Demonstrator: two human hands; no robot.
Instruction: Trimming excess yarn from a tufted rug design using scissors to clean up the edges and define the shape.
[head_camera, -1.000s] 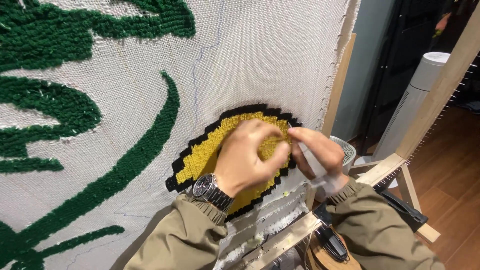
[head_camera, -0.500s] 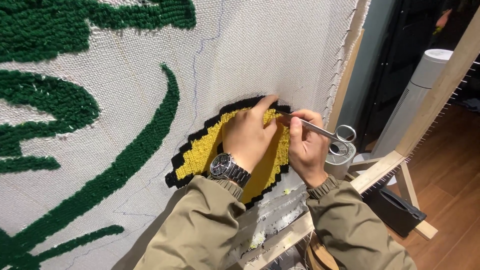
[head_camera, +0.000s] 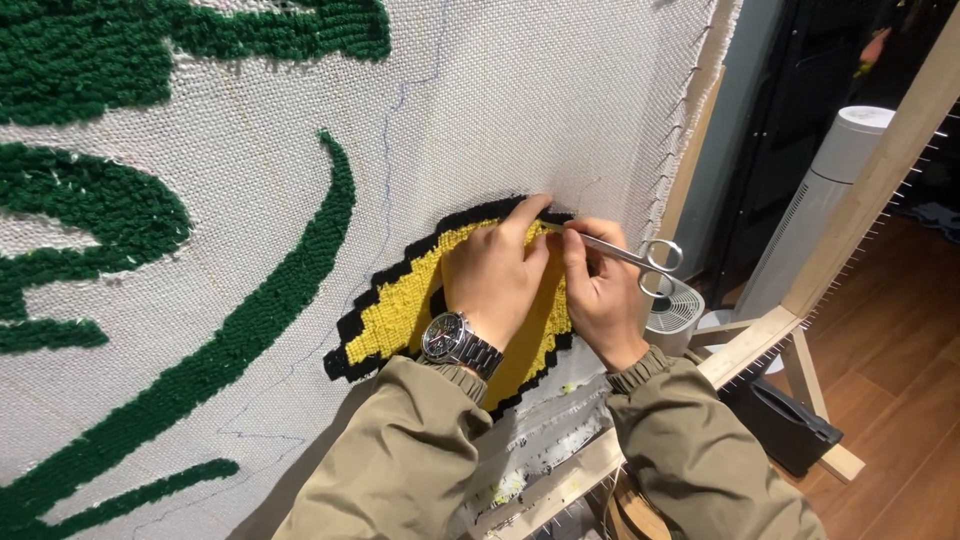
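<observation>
The small steel scissors (head_camera: 625, 255) sit at the upper edge of the yellow tufted patch (head_camera: 400, 310), handles jutting right, gripped in the right hand (head_camera: 600, 295) with its fingers closed around the shank. The left hand (head_camera: 495, 280) presses flat, fingers spread, on the yellow pile beside it, against the white backing cloth (head_camera: 540, 100) stretched on a wooden frame (head_camera: 880, 170).

- No packages, labels, signs or screens in view.
</observation>
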